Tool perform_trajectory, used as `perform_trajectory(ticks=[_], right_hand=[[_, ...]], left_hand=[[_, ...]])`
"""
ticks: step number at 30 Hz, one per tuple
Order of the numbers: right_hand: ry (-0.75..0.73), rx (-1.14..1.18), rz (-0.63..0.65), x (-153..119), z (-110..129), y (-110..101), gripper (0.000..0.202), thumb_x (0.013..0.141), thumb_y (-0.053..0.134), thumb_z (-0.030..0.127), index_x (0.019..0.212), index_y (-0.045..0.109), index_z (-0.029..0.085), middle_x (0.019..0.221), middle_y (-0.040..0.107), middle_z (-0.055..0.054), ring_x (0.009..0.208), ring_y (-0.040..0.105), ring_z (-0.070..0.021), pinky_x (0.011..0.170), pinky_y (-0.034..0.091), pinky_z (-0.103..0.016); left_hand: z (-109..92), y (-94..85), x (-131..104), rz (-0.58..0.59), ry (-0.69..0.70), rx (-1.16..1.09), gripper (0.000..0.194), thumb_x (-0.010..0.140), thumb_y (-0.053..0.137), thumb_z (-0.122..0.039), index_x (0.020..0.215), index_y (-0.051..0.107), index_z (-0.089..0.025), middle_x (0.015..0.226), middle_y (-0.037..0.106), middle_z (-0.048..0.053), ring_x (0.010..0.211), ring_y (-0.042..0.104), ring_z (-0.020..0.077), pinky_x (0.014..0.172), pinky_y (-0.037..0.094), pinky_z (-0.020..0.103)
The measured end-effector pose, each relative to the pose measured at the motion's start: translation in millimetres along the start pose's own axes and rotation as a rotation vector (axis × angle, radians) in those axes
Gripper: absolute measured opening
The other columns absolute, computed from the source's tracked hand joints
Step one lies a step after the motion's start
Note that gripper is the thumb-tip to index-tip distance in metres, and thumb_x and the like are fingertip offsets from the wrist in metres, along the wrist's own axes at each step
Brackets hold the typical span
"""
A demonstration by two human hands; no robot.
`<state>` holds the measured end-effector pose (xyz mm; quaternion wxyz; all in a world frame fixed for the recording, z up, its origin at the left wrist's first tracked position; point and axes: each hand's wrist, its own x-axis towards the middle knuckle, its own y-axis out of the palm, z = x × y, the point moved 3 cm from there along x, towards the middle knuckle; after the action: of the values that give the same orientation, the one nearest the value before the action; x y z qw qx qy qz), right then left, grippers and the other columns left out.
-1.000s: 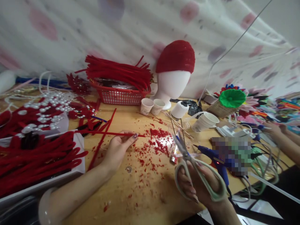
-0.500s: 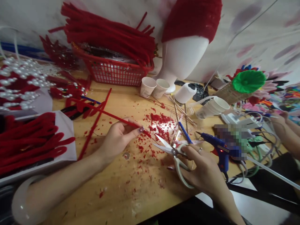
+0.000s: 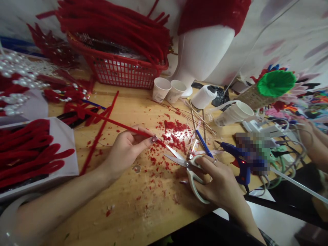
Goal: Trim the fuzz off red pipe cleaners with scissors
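Between the thumb and fingers of the left hand (image 3: 126,147), pinched together, runs a long, thin, red fuzzy stem (image 3: 120,124), one end pointing toward the right hand (image 3: 220,177). That hand's grip is closed around metal scissors (image 3: 188,165) with pale green handles, their blades parted at the stem's tip; they may be touching it, though blur makes this hard to tell. Beyond the left grip, red fuzzy clippings (image 3: 175,130) litter the wooden counter (image 3: 123,208); a blue glue gun (image 3: 237,154) lies just beyond the right grip.
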<state>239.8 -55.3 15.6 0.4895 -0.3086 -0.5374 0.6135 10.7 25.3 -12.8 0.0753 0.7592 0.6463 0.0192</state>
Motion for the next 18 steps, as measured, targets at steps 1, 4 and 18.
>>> perform_trajectory(ticks=[1,4,18], right_hand=[[-0.003,0.003,0.002,-0.1,0.0,0.5,0.019,0.075,0.065,0.031,0.081,0.050,0.022,0.074,0.057,-0.001,0.063,0.050,-0.0134,0.057,0.035,-0.026],[-0.008,0.012,0.007,-0.6,-0.8,1.5,0.021,0.076,0.066,0.035,0.080,0.050,0.021,0.072,0.057,-0.001,0.062,0.050,-0.0133,0.057,0.035,-0.026],[-0.033,-0.041,-0.017,-3.9,-2.8,2.4,0.018,0.078,0.063,0.033,0.076,0.051,0.021,0.064,0.053,0.001,0.055,0.047,-0.0117,0.053,0.032,-0.024]], left_hand=[[-0.7,0.3,-0.2,0.006,0.001,-0.006,0.006,0.073,0.069,-0.025,0.073,0.068,-0.019,0.077,0.068,0.000,0.079,0.064,0.0155,0.077,0.050,0.028],[-1.8,0.6,-0.7,0.012,0.002,-0.018,0.005,0.073,0.069,-0.024,0.072,0.069,-0.019,0.077,0.068,0.000,0.079,0.064,0.0149,0.077,0.050,0.027],[0.5,-0.2,0.5,-0.012,-0.018,-0.052,0.005,0.071,0.071,-0.023,0.073,0.069,-0.019,0.075,0.070,0.000,0.077,0.066,0.0147,0.076,0.050,0.027]])
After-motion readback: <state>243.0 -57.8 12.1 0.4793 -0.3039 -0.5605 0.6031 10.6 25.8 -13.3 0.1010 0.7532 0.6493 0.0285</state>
